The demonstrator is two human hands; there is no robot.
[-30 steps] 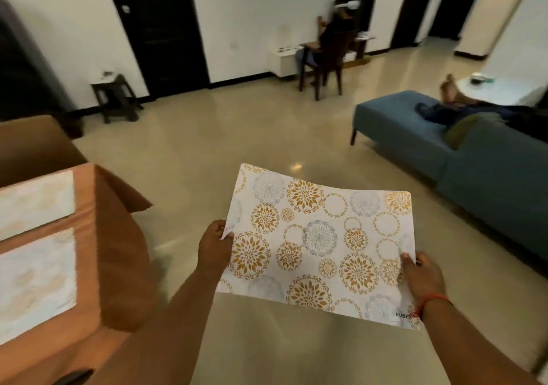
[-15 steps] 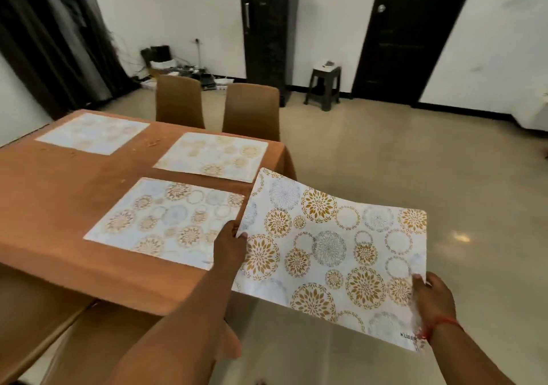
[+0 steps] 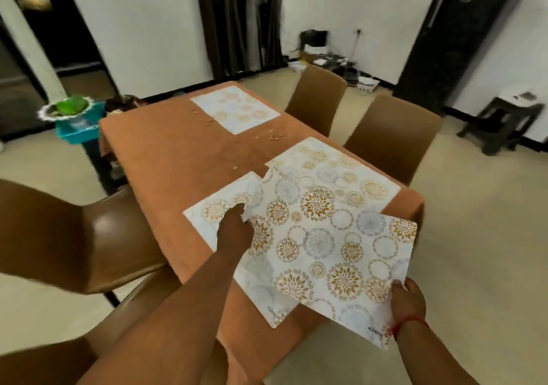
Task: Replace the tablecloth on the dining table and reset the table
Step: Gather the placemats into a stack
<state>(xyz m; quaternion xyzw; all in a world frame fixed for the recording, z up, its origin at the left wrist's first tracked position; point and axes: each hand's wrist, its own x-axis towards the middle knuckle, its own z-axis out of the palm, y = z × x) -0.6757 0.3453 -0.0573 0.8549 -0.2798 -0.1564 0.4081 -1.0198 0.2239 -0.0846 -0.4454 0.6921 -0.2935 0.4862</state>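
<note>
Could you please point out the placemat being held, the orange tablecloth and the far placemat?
held placemat (image 3: 323, 236), head view, on its patterned middle.
orange tablecloth (image 3: 166, 153), head view, on a bare stretch left of the mats.
far placemat (image 3: 234, 109), head view, on its centre.

— Change noted? — The held placemat (image 3: 326, 248) now hangs over the orange tablecloth (image 3: 178, 153) at frame centre, overlapping two laid mats; before, it was over bare floor.
— Hands? — Left hand (image 3: 234, 230) and right hand (image 3: 406, 298) moved with it, grip apparently unchanged.
</note>
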